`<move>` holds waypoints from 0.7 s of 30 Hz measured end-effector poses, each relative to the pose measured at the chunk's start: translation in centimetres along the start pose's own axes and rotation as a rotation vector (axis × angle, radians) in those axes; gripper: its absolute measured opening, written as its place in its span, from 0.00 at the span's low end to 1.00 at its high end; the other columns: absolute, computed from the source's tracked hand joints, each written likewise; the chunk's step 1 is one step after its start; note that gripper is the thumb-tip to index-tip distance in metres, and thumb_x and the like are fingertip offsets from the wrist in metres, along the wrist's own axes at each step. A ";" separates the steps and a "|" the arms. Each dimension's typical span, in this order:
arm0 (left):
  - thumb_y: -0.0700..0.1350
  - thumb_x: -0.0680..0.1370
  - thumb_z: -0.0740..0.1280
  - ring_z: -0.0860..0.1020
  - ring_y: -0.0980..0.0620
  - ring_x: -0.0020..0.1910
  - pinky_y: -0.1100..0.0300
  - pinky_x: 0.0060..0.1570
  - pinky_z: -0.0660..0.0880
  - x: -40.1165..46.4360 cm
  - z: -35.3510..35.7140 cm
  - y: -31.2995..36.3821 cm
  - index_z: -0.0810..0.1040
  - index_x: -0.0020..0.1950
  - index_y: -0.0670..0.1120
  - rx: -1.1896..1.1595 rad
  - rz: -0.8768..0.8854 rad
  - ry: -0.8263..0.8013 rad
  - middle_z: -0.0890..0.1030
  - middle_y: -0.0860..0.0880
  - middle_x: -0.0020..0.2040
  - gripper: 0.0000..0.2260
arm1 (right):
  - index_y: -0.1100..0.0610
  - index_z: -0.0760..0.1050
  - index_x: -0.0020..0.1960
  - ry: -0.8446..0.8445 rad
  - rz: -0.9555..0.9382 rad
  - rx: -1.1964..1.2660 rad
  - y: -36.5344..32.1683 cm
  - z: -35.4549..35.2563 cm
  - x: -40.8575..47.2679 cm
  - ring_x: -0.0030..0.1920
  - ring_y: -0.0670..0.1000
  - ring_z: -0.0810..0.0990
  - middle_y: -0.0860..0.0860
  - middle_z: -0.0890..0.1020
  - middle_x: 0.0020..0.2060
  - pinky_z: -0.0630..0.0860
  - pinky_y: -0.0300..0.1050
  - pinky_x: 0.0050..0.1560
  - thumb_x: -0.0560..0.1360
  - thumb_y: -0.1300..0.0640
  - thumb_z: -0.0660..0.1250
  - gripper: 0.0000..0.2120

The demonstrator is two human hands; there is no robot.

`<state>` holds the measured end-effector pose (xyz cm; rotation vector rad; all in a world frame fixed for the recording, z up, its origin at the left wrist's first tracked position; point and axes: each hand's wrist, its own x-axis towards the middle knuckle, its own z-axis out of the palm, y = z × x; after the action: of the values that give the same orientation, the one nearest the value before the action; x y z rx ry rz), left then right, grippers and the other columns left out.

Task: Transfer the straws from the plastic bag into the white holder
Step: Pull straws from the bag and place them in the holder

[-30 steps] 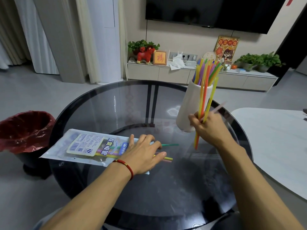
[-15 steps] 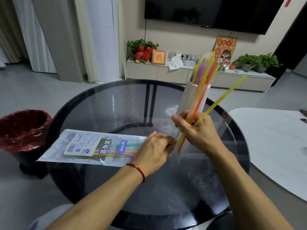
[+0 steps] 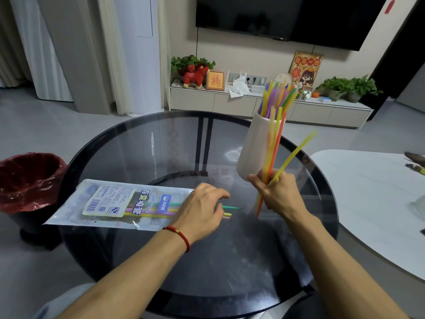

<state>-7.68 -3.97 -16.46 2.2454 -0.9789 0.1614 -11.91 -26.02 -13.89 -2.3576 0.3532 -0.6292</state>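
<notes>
The plastic bag [image 3: 110, 203] with a printed label lies flat on the round glass table [image 3: 174, 143]. My left hand [image 3: 202, 210] rests palm down on its open right end, fingers apart, where green, yellow and pink straw ends [image 3: 227, 214] stick out. My right hand [image 3: 278, 194] grips a bundle of straws [image 3: 273, 148], yellow, orange and green, held upright in front of the white holder [image 3: 250, 148]; one yellow straw bends off to the right. The holder stands just behind my right hand with several coloured straws [image 3: 278, 95] in it.
A bin with a red liner [image 3: 27, 180] stands on the floor left of the table. A white table [image 3: 372, 203] lies to the right. A low cabinet [image 3: 264, 104] with plants and ornaments runs along the far wall under a TV.
My left hand has gone back from my right hand to the bag's open end. My right hand has moved right with the bundle, which now holds one more yellow straw.
</notes>
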 end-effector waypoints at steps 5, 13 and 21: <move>0.42 0.78 0.64 0.72 0.54 0.60 0.56 0.60 0.73 0.0 -0.1 0.1 0.79 0.61 0.49 0.026 0.025 0.016 0.80 0.51 0.55 0.13 | 0.61 0.87 0.43 0.200 -0.005 0.058 -0.3 0.1 -0.2 0.38 0.59 0.87 0.60 0.88 0.39 0.86 0.61 0.44 0.78 0.43 0.72 0.20; 0.43 0.78 0.63 0.72 0.55 0.59 0.55 0.59 0.74 -0.4 -0.2 0.3 0.79 0.61 0.49 0.034 0.057 -0.005 0.80 0.51 0.55 0.13 | 0.63 0.82 0.42 0.118 -0.016 0.025 0.3 0.7 -0.3 0.39 0.54 0.83 0.56 0.83 0.38 0.83 0.49 0.39 0.83 0.45 0.66 0.22; 0.44 0.78 0.63 0.72 0.54 0.59 0.55 0.59 0.74 -0.3 -0.2 0.0 0.78 0.61 0.50 0.055 0.052 -0.001 0.79 0.51 0.55 0.13 | 0.59 0.82 0.42 0.017 0.049 0.082 1.5 0.1 -0.7 0.22 0.52 0.82 0.54 0.82 0.26 0.85 0.50 0.30 0.81 0.46 0.68 0.18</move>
<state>-7.90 -3.69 -16.42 2.2710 -1.0459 0.2130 -12.56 -26.82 -15.21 -2.2603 0.3841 -0.6289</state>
